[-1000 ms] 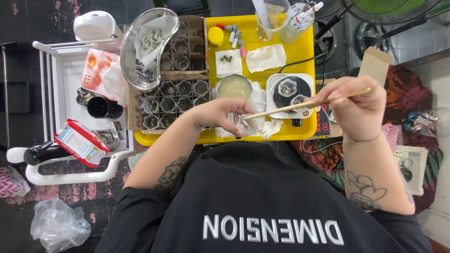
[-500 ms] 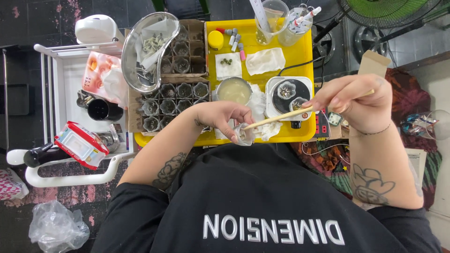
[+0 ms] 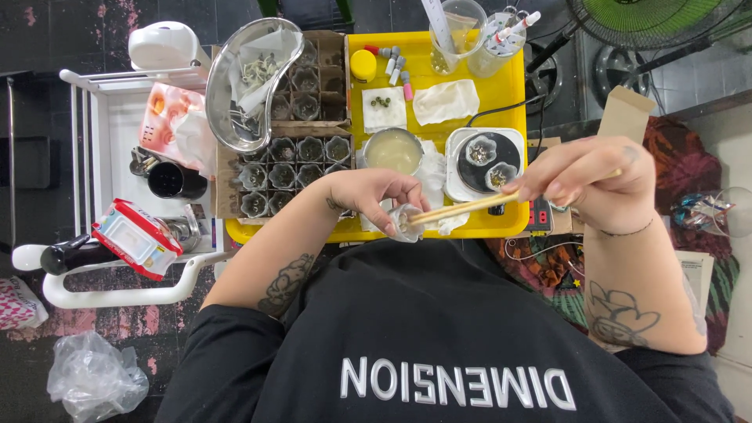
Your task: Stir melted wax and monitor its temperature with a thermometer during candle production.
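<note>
Over the near edge of a yellow tray (image 3: 513,86), the left hand (image 3: 368,192) pinches a small clear cup (image 3: 406,222) while the right hand (image 3: 595,184) grips wooden chopsticks (image 3: 462,207) whose tips reach into it; filling appears underway, with many carton (image 3: 291,160) cups already holding material.

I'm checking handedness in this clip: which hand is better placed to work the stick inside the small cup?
The right hand. It holds the wooden stick, whose tip already sits at the small clear cup. The left hand is occupied steadying that cup over the yellow tray.

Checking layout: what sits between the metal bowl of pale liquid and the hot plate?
In the head view, crumpled white tissue fills the gap between bowl and hot plate.
</note>
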